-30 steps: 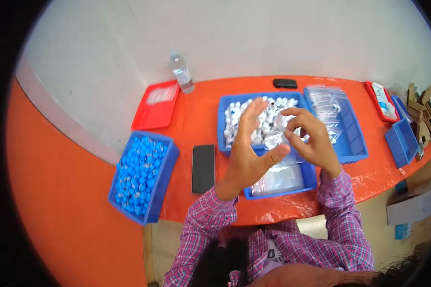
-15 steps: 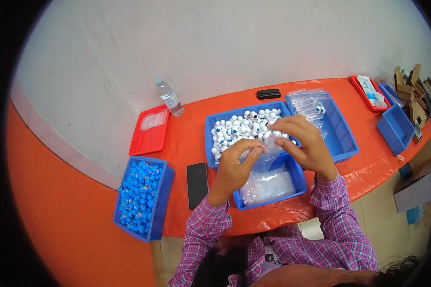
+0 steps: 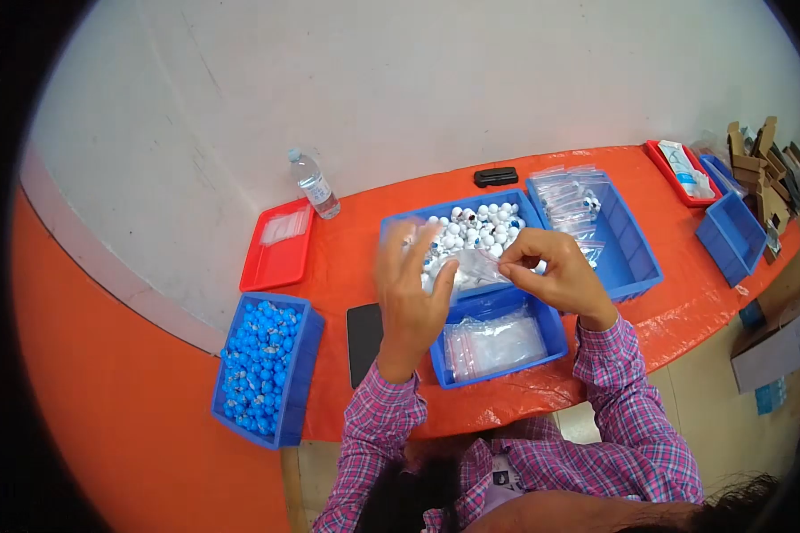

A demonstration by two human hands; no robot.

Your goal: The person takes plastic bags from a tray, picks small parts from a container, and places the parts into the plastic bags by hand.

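A person's two hands work over a table [image 3: 347,253] carrying one bottle [image 3: 315,185], one phone [image 3: 363,345], two red trays [image 3: 251,265] and one bin each of blue balls [image 3: 260,364], white balls [image 3: 458,229], flat bags [image 3: 498,342] and packed bags [image 3: 567,200]. The right hand [image 3: 556,274] pinches one clear bag [image 3: 478,266] above the white balls; the blurred left hand [image 3: 411,298] is open, fingers spread, beside it.

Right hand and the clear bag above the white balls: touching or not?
Touching. The head view shows the right hand pinching the clear bag by its edge, no gap between them.
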